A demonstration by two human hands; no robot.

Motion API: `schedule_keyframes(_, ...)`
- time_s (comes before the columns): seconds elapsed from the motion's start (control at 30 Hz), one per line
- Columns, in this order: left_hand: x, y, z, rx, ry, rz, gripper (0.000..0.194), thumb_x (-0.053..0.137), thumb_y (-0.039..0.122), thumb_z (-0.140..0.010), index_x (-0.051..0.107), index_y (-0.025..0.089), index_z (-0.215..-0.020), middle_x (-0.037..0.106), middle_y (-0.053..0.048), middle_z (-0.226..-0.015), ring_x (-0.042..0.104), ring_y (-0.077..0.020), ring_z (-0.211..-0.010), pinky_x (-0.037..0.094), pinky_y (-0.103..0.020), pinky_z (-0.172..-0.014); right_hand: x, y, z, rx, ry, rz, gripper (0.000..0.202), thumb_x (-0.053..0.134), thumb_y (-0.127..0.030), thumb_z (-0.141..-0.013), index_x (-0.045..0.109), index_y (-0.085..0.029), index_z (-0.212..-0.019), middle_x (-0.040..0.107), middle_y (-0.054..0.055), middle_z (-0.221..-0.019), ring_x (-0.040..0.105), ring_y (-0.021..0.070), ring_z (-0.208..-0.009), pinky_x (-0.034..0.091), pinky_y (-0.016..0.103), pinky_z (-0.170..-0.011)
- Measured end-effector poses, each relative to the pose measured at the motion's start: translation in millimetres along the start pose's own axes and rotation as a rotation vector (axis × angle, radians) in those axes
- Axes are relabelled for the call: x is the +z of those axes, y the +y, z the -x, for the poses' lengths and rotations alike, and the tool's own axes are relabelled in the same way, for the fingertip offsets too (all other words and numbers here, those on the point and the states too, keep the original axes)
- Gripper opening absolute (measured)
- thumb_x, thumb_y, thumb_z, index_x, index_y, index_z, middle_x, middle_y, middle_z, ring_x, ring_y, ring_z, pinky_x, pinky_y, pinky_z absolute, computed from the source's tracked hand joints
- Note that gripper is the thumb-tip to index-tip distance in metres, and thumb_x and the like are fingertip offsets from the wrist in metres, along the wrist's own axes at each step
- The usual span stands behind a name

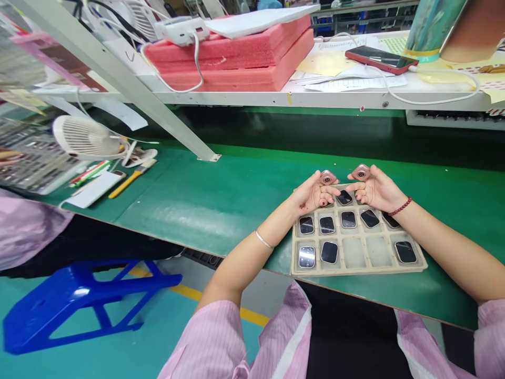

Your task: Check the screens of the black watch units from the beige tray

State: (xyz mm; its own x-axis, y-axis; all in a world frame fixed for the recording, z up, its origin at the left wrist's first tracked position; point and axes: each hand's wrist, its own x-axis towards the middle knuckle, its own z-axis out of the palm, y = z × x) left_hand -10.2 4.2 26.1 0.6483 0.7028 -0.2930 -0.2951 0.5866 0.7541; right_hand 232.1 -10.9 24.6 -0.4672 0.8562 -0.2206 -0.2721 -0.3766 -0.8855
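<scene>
Above the back of a beige tray [323, 268], my left hand [310, 193] grips a pink watch body [327, 178] between thumb and fingers, its round sensor side showing. My right hand [376, 190] holds another pink watch body [360, 172], sensor side also visible. Both hands are close together but apart. Several square watch bodies with dark screens lie in the tray's compartments, such as one [329, 252] in the front row and one [405, 252] at the front right. Two front compartments between them hold no watch. My hands partly cover the back row.
A white fan [89, 138], a yellow-handled brush [132, 178] and a white phone-like slab [97, 188] lie at the left. Overhead, a shelf [244, 98] carries red foam blocks [236, 58] and a phone [381, 59]. A slanted metal post [158, 105] meets the table. A blue stool [74, 295] stands lower left, near another person's sleeve.
</scene>
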Motion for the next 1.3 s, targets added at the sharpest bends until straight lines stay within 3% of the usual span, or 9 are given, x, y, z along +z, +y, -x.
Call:
schedule_keyframes(0.07, 1.8, -2, 2, 0.085, 0.014, -0.067, 0.039, 0.068, 0.037, -0.087, 0.059, 0.011, -0.115, 0.075, -0.011, -0.093, 0.070, -0.0120, -0.065, 0.048, -0.017, -0.052, 3, 4, 0, -0.062, 0.015, 0.029, 0.042, 0.074, -0.047, -0.081, 0.058, -0.023, -0.111, 0.076, 0.007, -0.100, 0.071, 0.0156, -0.067, 0.058, 0.024, -0.055)
schedule_keyframes(0.13, 2.8, -5, 3, 0.161, 0.051, -0.151, 0.053, 0.078, 0.021, -0.074, 0.054, 0.015, -0.121, 0.074, -0.009, -0.101, 0.072, -0.0132, -0.071, 0.048, -0.017, -0.055, 6, 8, -1, -0.140, 0.056, 0.090, 0.049, 0.081, -0.028, -0.073, 0.053, -0.026, -0.114, 0.075, 0.003, -0.099, 0.071, 0.0142, -0.071, 0.059, 0.024, -0.060)
schedule_keyframes(0.2, 3.0, -9, 1, 0.222, 0.092, -0.251, 0.065, 0.078, 0.014, -0.067, 0.051, 0.017, -0.126, 0.072, -0.009, -0.105, 0.072, -0.0152, -0.076, 0.048, -0.018, -0.057, 9, 13, -2, -0.217, 0.087, 0.183, 0.054, 0.079, -0.021, -0.070, 0.051, -0.026, -0.117, 0.073, 0.002, -0.100, 0.071, 0.0151, -0.075, 0.060, 0.026, -0.065)
schedule_keyframes(0.33, 3.1, -17, -3, 0.344, 0.137, -0.450, 0.068, 0.074, 0.012, -0.065, 0.051, 0.017, -0.128, 0.069, -0.010, -0.111, 0.072, -0.0191, -0.087, 0.051, -0.022, -0.063, 16, 17, -1, -0.315, 0.109, 0.415, 0.048, 0.073, -0.019, -0.071, 0.054, -0.023, -0.116, 0.071, 0.006, -0.105, 0.069, 0.0184, -0.080, 0.058, 0.031, -0.066)
schedule_keyframes(0.5, 5.2, -20, -3, 0.388, 0.124, -0.555, 0.055, 0.069, 0.020, -0.076, 0.053, 0.017, -0.129, 0.069, -0.011, -0.109, 0.071, -0.0158, -0.078, 0.049, -0.021, -0.059, 20, 19, 1, -0.421, 0.136, 0.582, 0.028, 0.067, -0.019, -0.075, 0.059, -0.021, -0.102, 0.069, 0.004, -0.088, 0.067, 0.0199, -0.080, 0.057, 0.036, -0.075)
schedule_keyframes(0.6, 6.3, -20, -2, 0.382, 0.132, -0.570, 0.054, 0.067, 0.017, -0.075, 0.054, 0.016, -0.128, 0.069, -0.011, -0.110, 0.071, -0.0160, -0.080, 0.050, -0.021, -0.060, 20, 20, 1, -0.442, 0.109, 0.592, 0.030, 0.068, -0.020, -0.075, 0.058, -0.021, -0.103, 0.069, 0.004, -0.091, 0.068, 0.0217, -0.086, 0.057, 0.039, -0.080)
schedule_keyframes(1.3, 3.9, -22, -5, 0.384, 0.134, -0.606, 0.049, 0.059, 0.014, -0.075, 0.057, 0.014, -0.124, 0.070, -0.009, -0.103, 0.071, -0.0163, -0.079, 0.049, -0.021, -0.059, 19, 20, 2, -0.441, 0.085, 0.675, 0.026, 0.063, -0.018, -0.078, 0.059, -0.021, -0.103, 0.068, 0.005, -0.096, 0.067, 0.0215, -0.088, 0.056, 0.037, -0.081)
